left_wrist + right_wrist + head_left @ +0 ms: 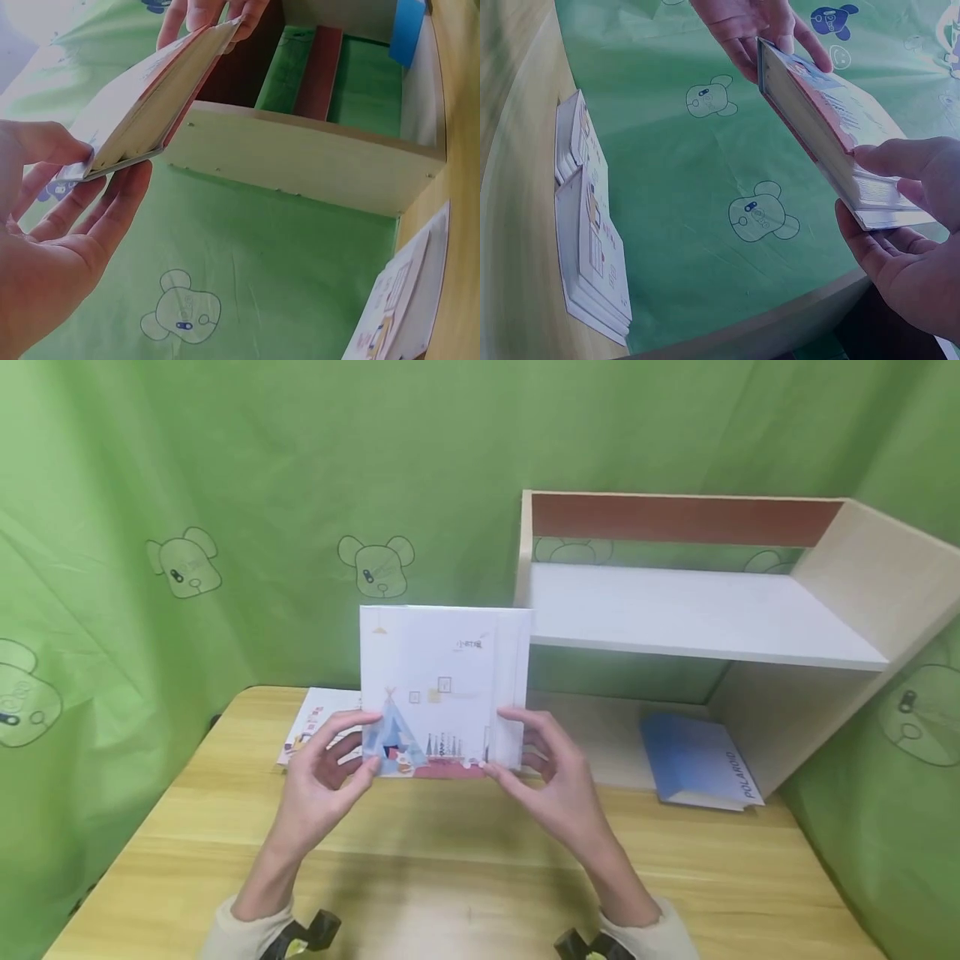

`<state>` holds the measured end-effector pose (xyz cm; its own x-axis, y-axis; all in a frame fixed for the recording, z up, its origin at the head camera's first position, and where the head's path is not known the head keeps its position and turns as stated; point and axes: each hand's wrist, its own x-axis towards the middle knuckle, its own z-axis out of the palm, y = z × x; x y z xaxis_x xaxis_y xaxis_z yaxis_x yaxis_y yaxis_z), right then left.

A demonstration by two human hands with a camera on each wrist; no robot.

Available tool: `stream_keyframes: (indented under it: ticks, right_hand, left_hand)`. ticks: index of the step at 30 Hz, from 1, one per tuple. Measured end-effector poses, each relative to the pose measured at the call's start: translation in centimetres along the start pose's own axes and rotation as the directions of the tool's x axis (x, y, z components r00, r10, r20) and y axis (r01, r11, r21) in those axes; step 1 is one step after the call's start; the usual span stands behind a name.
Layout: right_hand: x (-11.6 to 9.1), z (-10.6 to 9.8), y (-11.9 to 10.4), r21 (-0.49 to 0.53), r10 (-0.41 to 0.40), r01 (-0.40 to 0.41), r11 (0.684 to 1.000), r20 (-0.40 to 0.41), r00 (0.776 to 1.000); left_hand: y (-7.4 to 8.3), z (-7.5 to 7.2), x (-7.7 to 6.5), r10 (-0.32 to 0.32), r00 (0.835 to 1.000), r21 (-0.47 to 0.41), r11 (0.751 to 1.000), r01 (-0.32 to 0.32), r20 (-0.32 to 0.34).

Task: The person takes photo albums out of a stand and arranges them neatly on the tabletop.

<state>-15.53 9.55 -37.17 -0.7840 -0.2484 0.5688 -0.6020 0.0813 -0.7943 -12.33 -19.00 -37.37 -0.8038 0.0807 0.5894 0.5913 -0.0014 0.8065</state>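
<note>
A picture-covered book (pixel 450 672) is held up off the table (pixel 450 877), nearer the person than the shelf (pixel 705 610) and mostly left of it. The left hand (pixel 318 793) grips its lower left side and the right hand (pixel 562 785) its lower right, thumbs toward the cover and fingers behind. The two hands stand apart, with the book's width between them; that grip probably spreads the weight evenly and leaves most of the cover in sight (the tent drawing is partly behind a finger). To the left of the shelf, further white books (pixel 592 247) lie on the table in two overlapping piles, perhaps so for want of room. At the right end of the shelf's lower level lies a blue book (pixel 693 756) marked POLAROID, its lettering along the right-hand edge, possibly for easy reading.
</note>
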Motion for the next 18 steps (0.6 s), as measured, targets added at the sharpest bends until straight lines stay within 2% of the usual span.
stream_keyframes:
  ticks: [6, 13, 18]
  right_hand:
    - [0.2, 0.9, 0.3, 0.012, 0.005, -0.005, 1.000, 0.008, 1.000]
    - [0.5, 2.0, 0.6, 0.021, 0.016, -0.016, 1.000, 0.031, 0.999]
    - [0.7, 2.7, 0.5, 0.034, 0.024, -0.026, 0.999, 0.041, 0.999]
  left_hand:
    - [0.0, -1.0, -0.2, -0.006, 1.000, 0.009, 1.000, 0.006, -0.007]
    - [0.2, -2.0, -0.7, -0.062, 0.998, 0.021, 0.998, 0.062, -0.021]
    - [0.3, -2.6, -1.0, -0.068, 0.997, 0.045, 0.997, 0.069, -0.022]
